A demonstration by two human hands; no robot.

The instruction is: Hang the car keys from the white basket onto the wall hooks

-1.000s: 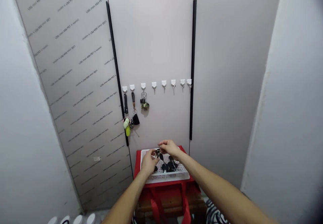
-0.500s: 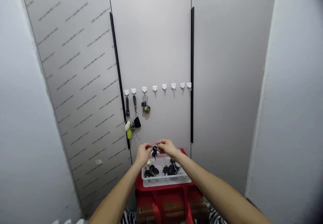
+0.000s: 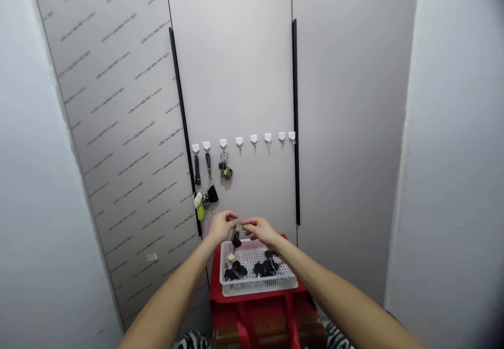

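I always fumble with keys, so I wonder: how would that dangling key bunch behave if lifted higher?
The key bunch hangs loosely below the left hand's fingertips, so it would probably swing and flop. Its dark pieces hang clustered together, so they may knock against each other.

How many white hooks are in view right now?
8, in one row across the middle panel. From left: hook one, hook two and hook three bear keychains; hook four, hook five, hook six and hook seven follow; hook eight sits by the right black strip.
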